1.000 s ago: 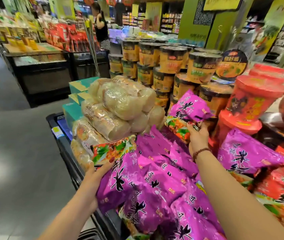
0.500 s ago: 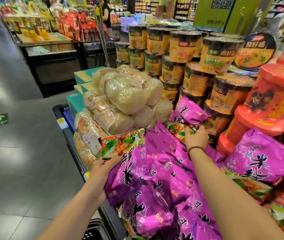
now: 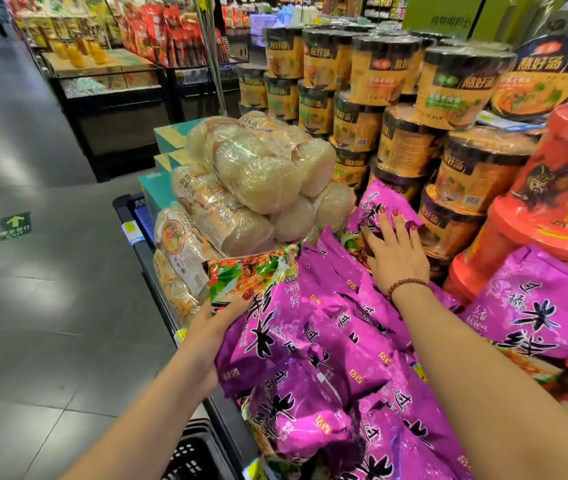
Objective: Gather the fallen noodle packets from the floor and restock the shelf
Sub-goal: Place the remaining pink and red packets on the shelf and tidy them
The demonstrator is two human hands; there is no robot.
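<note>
Supermarket shelf [image 3: 141, 255] piled with purple noodle packets [image 3: 338, 348]: left hand [image 3: 206, 344] grips 1 front packet [image 3: 265, 327] at the edge, while right hand [image 3: 395, 247], fingers spread flat, presses a rear packet [image 3: 372, 199] against stacked cups [image 3: 403, 147], apparently to seat it.

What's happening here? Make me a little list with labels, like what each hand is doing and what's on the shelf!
Place: shop aisle, noodle shelf
Left hand: grips the front purple packet by its edge
Right hand: fingers straight, pressing the back purple packet toward the brown noodle cups
Beside the pile: clear bags of pale noodles to the left, red tubs to the right
Below: black basket
</note>
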